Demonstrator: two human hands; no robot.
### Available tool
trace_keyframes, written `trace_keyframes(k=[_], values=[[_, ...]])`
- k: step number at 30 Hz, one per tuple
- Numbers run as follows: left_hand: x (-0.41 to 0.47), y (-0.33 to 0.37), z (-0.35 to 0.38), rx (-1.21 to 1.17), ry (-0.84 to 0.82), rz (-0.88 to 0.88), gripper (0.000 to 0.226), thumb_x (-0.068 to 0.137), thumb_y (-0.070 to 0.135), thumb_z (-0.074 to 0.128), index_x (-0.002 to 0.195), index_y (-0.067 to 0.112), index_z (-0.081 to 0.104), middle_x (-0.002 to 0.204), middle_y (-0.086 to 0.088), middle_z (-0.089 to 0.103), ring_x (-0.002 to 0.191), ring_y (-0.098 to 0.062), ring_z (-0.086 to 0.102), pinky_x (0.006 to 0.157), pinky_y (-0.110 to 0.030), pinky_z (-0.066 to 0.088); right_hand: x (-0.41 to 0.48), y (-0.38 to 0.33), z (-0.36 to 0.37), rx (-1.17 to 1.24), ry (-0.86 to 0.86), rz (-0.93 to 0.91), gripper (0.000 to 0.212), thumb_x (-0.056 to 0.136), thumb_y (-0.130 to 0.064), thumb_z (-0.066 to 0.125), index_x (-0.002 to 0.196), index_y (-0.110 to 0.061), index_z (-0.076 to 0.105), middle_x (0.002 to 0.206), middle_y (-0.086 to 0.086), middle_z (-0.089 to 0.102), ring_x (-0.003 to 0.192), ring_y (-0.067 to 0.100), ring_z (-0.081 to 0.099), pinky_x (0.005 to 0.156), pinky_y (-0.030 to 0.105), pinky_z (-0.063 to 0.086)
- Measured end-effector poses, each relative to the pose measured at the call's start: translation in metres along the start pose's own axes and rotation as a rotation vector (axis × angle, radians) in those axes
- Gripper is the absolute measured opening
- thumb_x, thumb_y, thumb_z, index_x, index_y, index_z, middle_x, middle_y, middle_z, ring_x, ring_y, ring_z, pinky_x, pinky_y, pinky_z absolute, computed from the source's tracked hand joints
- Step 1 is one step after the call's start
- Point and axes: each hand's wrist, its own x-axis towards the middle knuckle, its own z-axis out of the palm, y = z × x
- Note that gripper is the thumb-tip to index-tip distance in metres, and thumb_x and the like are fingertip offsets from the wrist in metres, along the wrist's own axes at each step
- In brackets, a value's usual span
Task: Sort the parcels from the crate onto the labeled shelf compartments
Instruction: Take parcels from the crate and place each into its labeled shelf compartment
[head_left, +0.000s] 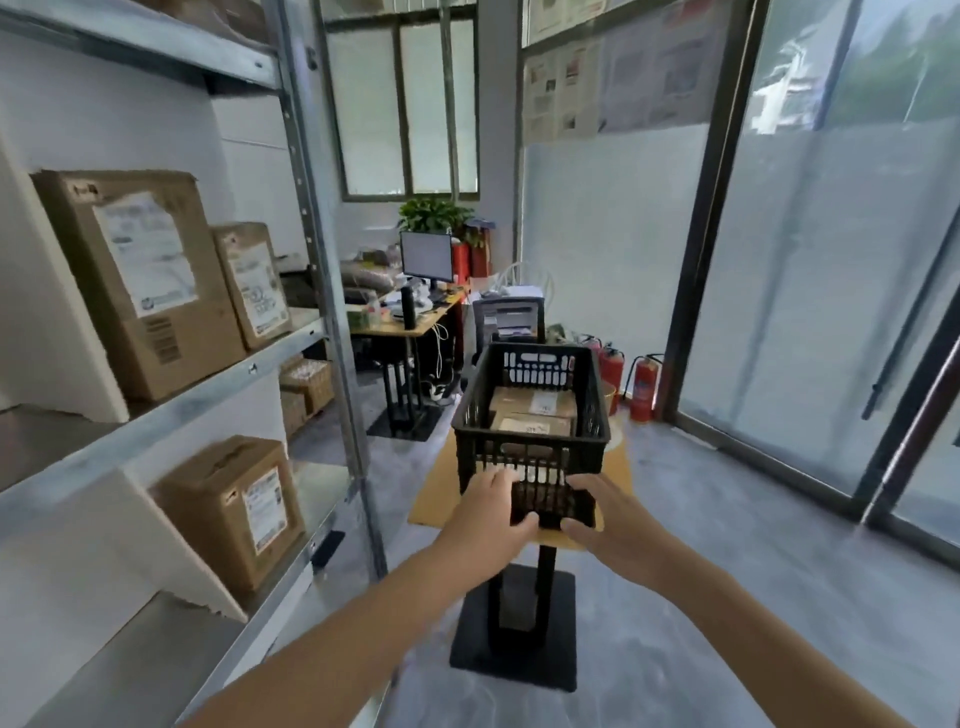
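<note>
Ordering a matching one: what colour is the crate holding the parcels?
Black, a slatted plastic crate; it shows clearly in the head view.

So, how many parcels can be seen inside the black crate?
2. The far parcel lies toward the back wall of the crate; the near parcel lies just before it. More may be hidden beneath.

Desk (415, 325) stood at far end, monitor (426, 257) on it; potted plant (434, 215) behind; printer (511, 314) beside desk; red fire extinguishers (644, 387) by frosted glass door (831, 286); posters (561, 88) on wall above.
</note>
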Motion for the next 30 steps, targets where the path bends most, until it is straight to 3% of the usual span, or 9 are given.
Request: trace_keyframes(k=[5,10,17,23,27,30], values=[[0.095,-0.002,-0.001,0.064,0.035,0.039,0.053,0.092,0.036,0.055,0.139,0.016,0.04,0.139,0.002,0.042,0.128,-0.012,0.038,0.108,-0.031,0.037,0.073,0.036,-0.036,0.075,0.076,-0.015,0.051,0.097,-0.032,0.056,0.144,-0.026,0.037,0.142,-0.007,0.041,0.122,0.012,0.046,0.093,0.022,0.039],[0.16,-0.032,0.015,0.074,0.028,-0.01,0.055,0.093,0.04,0.053,0.141,0.018,0.038,0.143,0.004,0.039,0.131,-0.009,0.037,0.106,-0.027,0.034,0.136,0.063,-0.03,0.08,0.003,-0.004,0.053,0.097,-0.033,0.056,0.145,-0.024,0.036,0.147,-0.007,0.035,0.136,0.016,0.038,0.109,0.038,0.042],[0.266,-0.082,0.025,0.002,0.004,-0.059,0.052,0.095,0.032,0.055,0.14,0.013,0.04,0.143,0.001,0.039,0.133,-0.015,0.033,0.104,-0.027,0.03,0.246,0.1,-0.024,0.027,0.005,0.053,0.051,0.098,-0.029,0.057,0.145,-0.02,0.039,0.144,-0.004,0.04,0.133,0.018,0.04,0.097,0.021,0.031],[0.361,-0.13,0.04,-0.02,-0.103,-0.119,0.049,0.095,0.028,0.053,0.14,0.012,0.041,0.143,-0.002,0.04,0.133,-0.017,0.034,0.107,-0.033,0.033,0.346,0.116,-0.016,-0.017,-0.071,0.102,0.056,0.097,-0.031,0.056,0.148,-0.02,0.036,0.15,-0.005,0.035,0.139,0.016,0.036,0.105,0.026,0.035],[0.408,-0.158,0.06,-0.003,-0.208,-0.154,0.048,0.095,0.029,0.053,0.139,0.013,0.042,0.138,-0.002,0.045,0.128,-0.018,0.04,0.101,-0.033,0.038,0.393,0.13,0.004,-0.014,-0.177,0.16,0.061,0.097,-0.037,0.056,0.151,-0.02,0.031,0.158,-0.001,0.026,0.144,0.02,0.029,0.114,0.034,0.033],[0.427,-0.172,0.082,0.002,-0.285,-0.209,0.046,0.093,0.029,0.055,0.135,0.013,0.045,0.136,-0.003,0.048,0.123,-0.019,0.045,0.099,-0.035,0.043,0.416,0.144,0.018,-0.013,-0.256,0.198,0.062,0.096,-0.039,0.057,0.15,-0.019,0.033,0.157,-0.002,0.026,0.141,0.02,0.035,0.109,0.03,0.033]])
